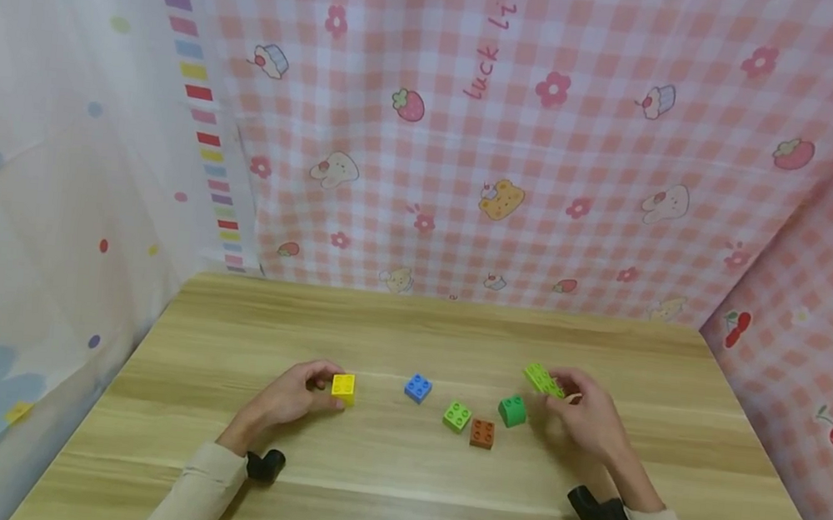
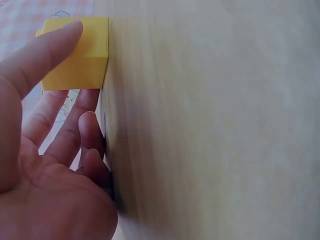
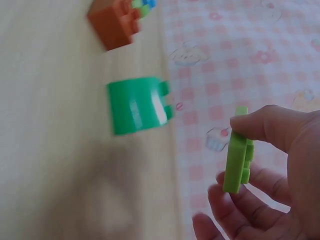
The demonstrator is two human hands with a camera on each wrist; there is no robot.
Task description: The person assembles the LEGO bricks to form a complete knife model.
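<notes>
My left hand (image 1: pixel 292 392) pinches a yellow building block (image 1: pixel 343 388) between thumb and fingers, low at the tabletop. In the left wrist view the thumb lies across one face of the yellow block (image 2: pixel 80 65), with fingertips on its other side. A flat, studded lime-green brick (image 1: pixel 545 380) is held by my right hand (image 1: pixel 590 415), raised off the table. The right wrist view shows this thin lime brick (image 3: pixel 236 160) edge-on, the thumb on its upper end. Nearest to that hand stands a dark green, round-sided block (image 1: pixel 512 412), apart from the fingers.
Between the hands, a blue block (image 1: pixel 417 388), a lime-green square block (image 1: pixel 457 416) and a brown block (image 1: pixel 482 434) sit studs up on the wooden table (image 1: pixel 377 507). A pink checked cloth (image 1: pixel 472 148) hangs behind the table's far edge.
</notes>
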